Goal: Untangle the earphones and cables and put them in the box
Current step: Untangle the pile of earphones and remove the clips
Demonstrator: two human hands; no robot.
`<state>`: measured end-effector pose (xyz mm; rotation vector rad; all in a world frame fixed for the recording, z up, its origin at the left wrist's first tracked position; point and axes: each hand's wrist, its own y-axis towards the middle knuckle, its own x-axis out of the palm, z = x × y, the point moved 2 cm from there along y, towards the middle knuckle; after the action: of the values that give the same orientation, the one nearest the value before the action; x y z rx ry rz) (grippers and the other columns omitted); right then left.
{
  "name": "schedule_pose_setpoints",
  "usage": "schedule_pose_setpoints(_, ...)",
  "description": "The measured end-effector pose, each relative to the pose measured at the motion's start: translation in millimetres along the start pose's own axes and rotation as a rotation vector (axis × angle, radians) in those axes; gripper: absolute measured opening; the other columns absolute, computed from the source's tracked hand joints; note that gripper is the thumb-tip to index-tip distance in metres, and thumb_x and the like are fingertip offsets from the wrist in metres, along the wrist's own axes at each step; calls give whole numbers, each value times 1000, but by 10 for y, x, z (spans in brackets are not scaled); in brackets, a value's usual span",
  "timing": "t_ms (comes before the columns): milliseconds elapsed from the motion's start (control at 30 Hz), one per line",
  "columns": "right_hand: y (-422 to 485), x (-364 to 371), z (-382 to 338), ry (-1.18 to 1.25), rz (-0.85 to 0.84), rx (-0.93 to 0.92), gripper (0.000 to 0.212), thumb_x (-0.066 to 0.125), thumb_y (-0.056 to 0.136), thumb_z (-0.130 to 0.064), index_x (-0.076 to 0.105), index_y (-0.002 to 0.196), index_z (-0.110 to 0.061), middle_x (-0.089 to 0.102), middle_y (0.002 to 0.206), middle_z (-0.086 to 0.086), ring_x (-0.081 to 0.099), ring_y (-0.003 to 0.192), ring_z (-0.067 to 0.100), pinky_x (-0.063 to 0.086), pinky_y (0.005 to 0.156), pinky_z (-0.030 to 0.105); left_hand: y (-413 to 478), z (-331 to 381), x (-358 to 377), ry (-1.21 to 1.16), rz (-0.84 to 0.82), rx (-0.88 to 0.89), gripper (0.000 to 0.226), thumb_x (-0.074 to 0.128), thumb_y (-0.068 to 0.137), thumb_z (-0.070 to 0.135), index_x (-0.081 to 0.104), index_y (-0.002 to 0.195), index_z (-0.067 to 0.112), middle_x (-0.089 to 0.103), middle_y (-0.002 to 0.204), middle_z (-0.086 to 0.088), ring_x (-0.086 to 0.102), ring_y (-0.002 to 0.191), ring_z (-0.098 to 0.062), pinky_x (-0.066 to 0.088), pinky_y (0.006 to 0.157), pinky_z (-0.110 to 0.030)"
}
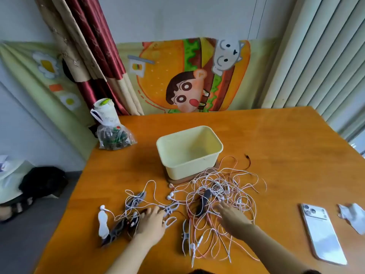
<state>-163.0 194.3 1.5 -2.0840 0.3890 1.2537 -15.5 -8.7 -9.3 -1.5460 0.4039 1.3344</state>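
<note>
Thin pink and white cables point(223, 186) in a loose tangle with earbuds point(169, 195) and dark clips point(203, 202), spread on the orange table point(286, 139) just in front of the pale yellow box point(189, 151). Left hand point(152, 220) flat on the strands, fingers straight and together; right hand point(233, 216) on the heap, fingers straight, slightly apart. Bare wood behind the box; white phone point(322, 232) near the right edge.

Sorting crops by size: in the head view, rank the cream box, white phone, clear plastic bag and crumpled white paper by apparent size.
1. cream box
2. white phone, though it lies nearer the camera
3. clear plastic bag
4. crumpled white paper, cut off by the frame edge, so rank unsure
</note>
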Motion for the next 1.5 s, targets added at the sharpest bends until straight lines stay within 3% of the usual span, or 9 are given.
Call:
schedule_pose_setpoints(133, 80, 196, -258, -123, -63, -174, 47, 36, 100, -13, 28, 146, -23, 31, 150, -1, 35, 132, 19, 36, 107, 32, -83, -41, 219, -3, -139, 5, 55, 42, 101, 26, 19, 151, 25, 3, 161, -2, 2, 147, -29, 19, 117, -44)
schedule_pose_setpoints(300, 119, 383, -579, -199, -125, -336, 40, 36, 102, -25, 37, 142, -19, 32, 148, 4, 35, 131, 22, 36, 105, 35, -88, -62, 314, -32, -137, 27, 55, 42, 101, 23, 19, 151, 25, 0, 161, -3, -5, 147, -30, 18, 117, -46)
schedule_pose_setpoints(500, 133, 589, -689, -123, -199, -91, 64, 51, 93, -43, 25, 144, -13, 32, 144, 9, 44, 125, 26, 46, 95, 35, -124, -54, 348, -55, -102, 37, 60, 42, 100, 17, 14, 152, 27, -3, 161, -3, -8, 147, -30, 19, 117, -44)
schedule_pose_setpoints(667, 203, 675, -718, -1, -157, 79, 48, 56, 92, -28, 38, 133, -10, 43, 132, 8, 54, 110, 27, 47, 82, 31, -121, -50, 361, -13, -111, 37, 58, 40, 101, 21, 12, 152, 25, -2, 161, -7, -7, 147, -32, 16, 118, -48)
schedule_pose_setpoints(767, 245, 724, -737, 145, -135, 162, 32, 57, 89, -18, 49, 119, -11, 58, 117, 9, 59, 99, 27, 44, 73, 30, -119, 1, 381, 18, -48, 61, 52, 38, 102, 31, 21, 150, 23, 10, 159, -9, 1, 147, -31, 8, 118, -50)
schedule_pose_setpoints(867, 253, 744, -778, 322, -63, 187, 30, 56, 87, -14, 52, 116, -9, 64, 110, 11, 60, 90, 25, 43, 68, 26, -138, 134, 400, -74, 7, 117, 45, 37, 100, 42, 37, 142, 24, 35, 146, -3, 23, 138, -24, 18, 114, -41)
schedule_pose_setpoints(1067, 157, 822, -711, 512, -97, 124, 42, 55, 88, -3, 34, 125, -8, 60, 112, 13, 60, 100, 29, 51, 83, 41, -87, 252, 493, -97, -23, 99, 46, 47, 95, 46, 44, 134, 23, 45, 137, -2, 32, 130, -25, 25, 105, -42)
schedule_pose_setpoints(1300, -68, 773, -320, 244, -122, 74, 47, 62, 89, -26, 38, 129, -18, 47, 127, 2, 53, 108, 22, 48, 90, 34, -47, 261, 445, -195, 118, -1, 22, 43, 99, 28, 53, 117, 19, 61, 117, 3, 55, 108, -17, 37, 92, -34)
schedule_pose_setpoints(1500, 40, 619, -114, 74, -40, 113, 37, 49, 96, -30, 39, 129, -16, 54, 123, 3, 59, 101, 23, 49, 74, 30, 48, 77, 318, -209, 174, -167, 22, 43, 100, 28, 53, 118, 19, 63, 119, 1, 57, 110, -19, 37, 93, -36)
